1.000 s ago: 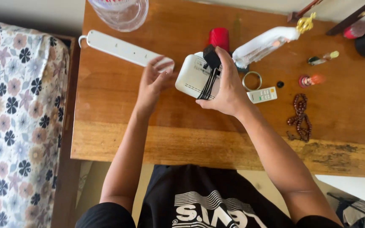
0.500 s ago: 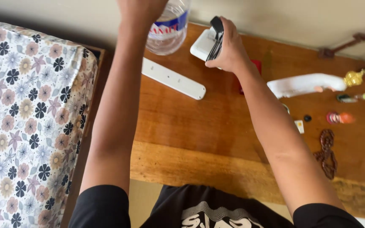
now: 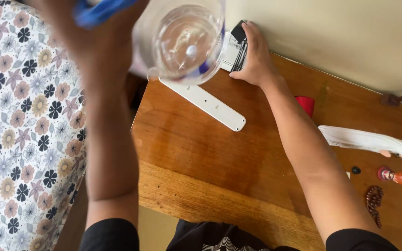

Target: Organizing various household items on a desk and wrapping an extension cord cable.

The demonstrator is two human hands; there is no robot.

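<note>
My left hand [image 3: 101, 44] is raised close to the camera and blurred. It grips a big clear plastic water bottle [image 3: 187, 42] by a blue handle [image 3: 99, 10], and the bottle's round end faces me. My right hand [image 3: 254, 58] reaches to the far corner of the wooden table [image 3: 201, 158], next to the wall. It is closed over a white boxy device [image 3: 232, 52] with a black cord wound around it. A long white power strip [image 3: 205, 101] lies on the table just below the bottle.
A flowered bedsheet [image 3: 24, 135] fills the left side beside the table. Toward the right lie a red cup [image 3: 306, 105], a long white curved object [image 3: 373, 142], a small black knob [image 3: 356, 170], a small figurine [image 3: 391, 176] and a string of brown beads [image 3: 373, 201].
My left hand has lifted the clear bottle off the table's far corner up toward the camera. My right hand has carried the white device from mid-table to the far edge by the wall.
</note>
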